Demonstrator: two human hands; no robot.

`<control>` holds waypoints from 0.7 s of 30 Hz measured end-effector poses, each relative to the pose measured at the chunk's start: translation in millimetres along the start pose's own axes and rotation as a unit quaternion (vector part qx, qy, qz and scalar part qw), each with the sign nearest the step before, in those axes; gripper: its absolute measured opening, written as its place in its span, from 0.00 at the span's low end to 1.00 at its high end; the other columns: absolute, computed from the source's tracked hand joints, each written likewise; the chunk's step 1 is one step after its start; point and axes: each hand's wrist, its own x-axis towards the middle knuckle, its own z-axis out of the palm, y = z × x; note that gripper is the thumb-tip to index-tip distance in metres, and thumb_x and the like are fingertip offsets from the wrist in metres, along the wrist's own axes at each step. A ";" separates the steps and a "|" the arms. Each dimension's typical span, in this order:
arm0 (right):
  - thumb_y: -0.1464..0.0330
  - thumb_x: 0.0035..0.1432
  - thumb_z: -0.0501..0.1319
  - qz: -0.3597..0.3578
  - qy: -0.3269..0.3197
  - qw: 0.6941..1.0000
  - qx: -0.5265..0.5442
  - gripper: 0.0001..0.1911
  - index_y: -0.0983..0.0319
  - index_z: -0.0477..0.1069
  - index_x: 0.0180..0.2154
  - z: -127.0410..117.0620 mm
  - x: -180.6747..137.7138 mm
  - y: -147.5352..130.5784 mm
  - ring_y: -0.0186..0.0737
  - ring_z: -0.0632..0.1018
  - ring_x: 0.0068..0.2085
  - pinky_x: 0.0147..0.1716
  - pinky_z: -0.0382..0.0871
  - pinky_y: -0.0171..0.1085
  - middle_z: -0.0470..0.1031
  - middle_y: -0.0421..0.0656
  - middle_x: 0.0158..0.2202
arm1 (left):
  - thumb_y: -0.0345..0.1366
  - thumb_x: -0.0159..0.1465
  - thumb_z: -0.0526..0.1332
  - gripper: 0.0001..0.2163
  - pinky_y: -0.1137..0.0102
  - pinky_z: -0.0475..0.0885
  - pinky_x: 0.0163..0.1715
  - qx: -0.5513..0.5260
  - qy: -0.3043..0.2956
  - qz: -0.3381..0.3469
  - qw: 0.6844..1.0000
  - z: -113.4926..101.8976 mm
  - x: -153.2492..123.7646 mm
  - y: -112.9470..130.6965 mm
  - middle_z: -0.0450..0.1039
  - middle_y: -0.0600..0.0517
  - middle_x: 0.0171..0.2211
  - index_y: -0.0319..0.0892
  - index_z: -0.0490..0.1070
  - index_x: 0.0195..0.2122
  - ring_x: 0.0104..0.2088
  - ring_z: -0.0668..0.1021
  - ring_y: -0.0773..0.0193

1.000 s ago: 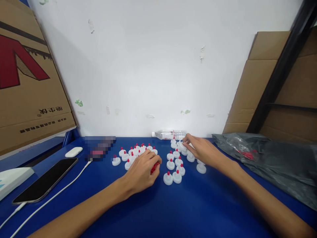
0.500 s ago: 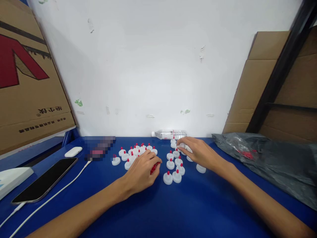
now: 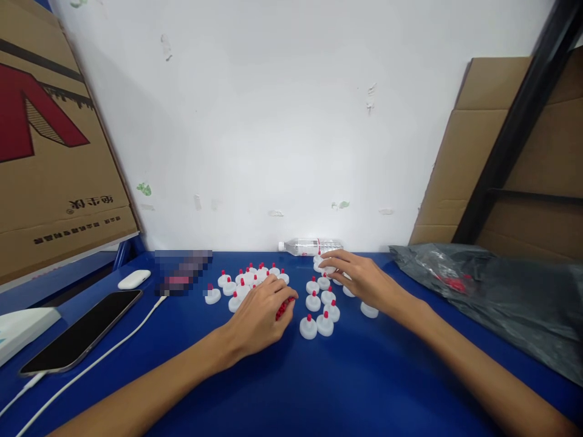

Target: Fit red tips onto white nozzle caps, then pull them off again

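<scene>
My left hand (image 3: 266,306) is curled round a bunch of small red caps (image 3: 282,308), partly hidden by the fingers. It rests on the blue table beside a cluster of white bottle lids (image 3: 243,288) with red tips. My right hand (image 3: 353,274) has its fingers bent round a white lid (image 3: 328,267) at the back of a second group, and the fingers cover part of it. In front of that hand stand several white lids with red tips (image 3: 308,328). One white lid (image 3: 368,309) without a visible red tip lies under the right wrist.
A clear plastic bottle (image 3: 310,246) lies against the white wall. At left are a phone (image 3: 84,331), a white case (image 3: 134,279), a blurred-out item (image 3: 184,274) and a cable (image 3: 109,352). A grey plastic bag (image 3: 496,303) covers the right side. Cardboard (image 3: 68,176) stands at left.
My right hand has shifted slightly left, its fingertips now reaching further over the white lid. My left hand stays in place with the red caps.
</scene>
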 end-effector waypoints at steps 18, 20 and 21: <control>0.67 0.68 0.58 -0.115 0.073 0.991 -0.017 0.16 0.59 0.68 0.56 4.9 3.6 -29.3 0.43 0.78 0.50 0.47 0.76 0.44 0.77 0.47 0.50 | 0.33 0.69 0.61 0.02 0.69 0.70 0.36 -0.025 0.123 0.029 0.992 -3.2 1.5 -5.1 0.77 0.52 0.36 0.42 0.72 0.41 0.35 0.76 0.62; 0.67 0.68 0.58 -0.132 0.065 0.989 -0.013 0.13 0.59 0.69 0.54 6.7 3.9 -31.7 0.42 0.78 0.50 0.48 0.76 0.44 0.77 0.46 0.50 | 0.32 0.69 0.61 0.02 0.69 0.71 0.36 -0.041 0.124 0.035 0.991 -1.9 1.0 -5.5 0.77 0.52 0.35 0.41 0.72 0.40 0.35 0.77 0.63; 0.67 0.68 0.58 -0.136 0.061 0.989 -0.013 0.13 0.59 0.70 0.53 7.4 3.8 -32.4 0.42 0.78 0.49 0.48 0.76 0.44 0.77 0.46 0.50 | 0.32 0.69 0.61 0.02 0.69 0.71 0.37 -0.052 0.126 0.039 0.990 -1.0 0.8 -5.8 0.77 0.52 0.35 0.41 0.73 0.40 0.35 0.77 0.64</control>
